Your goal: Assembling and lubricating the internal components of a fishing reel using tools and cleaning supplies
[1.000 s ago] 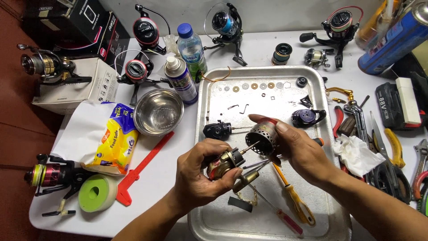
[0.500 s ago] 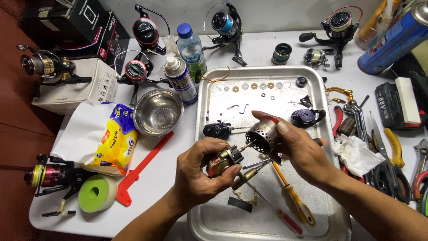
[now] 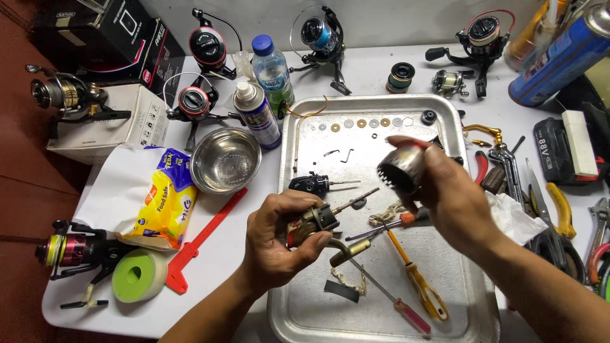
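My left hand (image 3: 279, 244) grips a fishing reel body (image 3: 316, 221) with a thin shaft sticking out toward the upper right. My right hand (image 3: 448, 197) holds a silver metal rotor cup (image 3: 401, 170) with a toothed rim, lifted clear of the shaft. Both hands hover over a metal tray (image 3: 298, 305). On the tray lie two screwdrivers (image 3: 416, 282), a black reel part (image 3: 311, 184), and a row of small washers (image 3: 365, 123) along the far edge.
A steel bowl (image 3: 225, 160), spray can (image 3: 256, 114) and water bottle (image 3: 271, 70) stand left of the tray. Several fishing reels (image 3: 321, 35) line the table's back and left. Pliers and tools (image 3: 559, 209) crowd the right side. A yellow packet (image 3: 162, 203) and green roll (image 3: 138, 275) lie left.
My right hand has pulled the silver rotor cup off the reel body's shaft and moved it up and to the right. The left hand stays holding the reel body.
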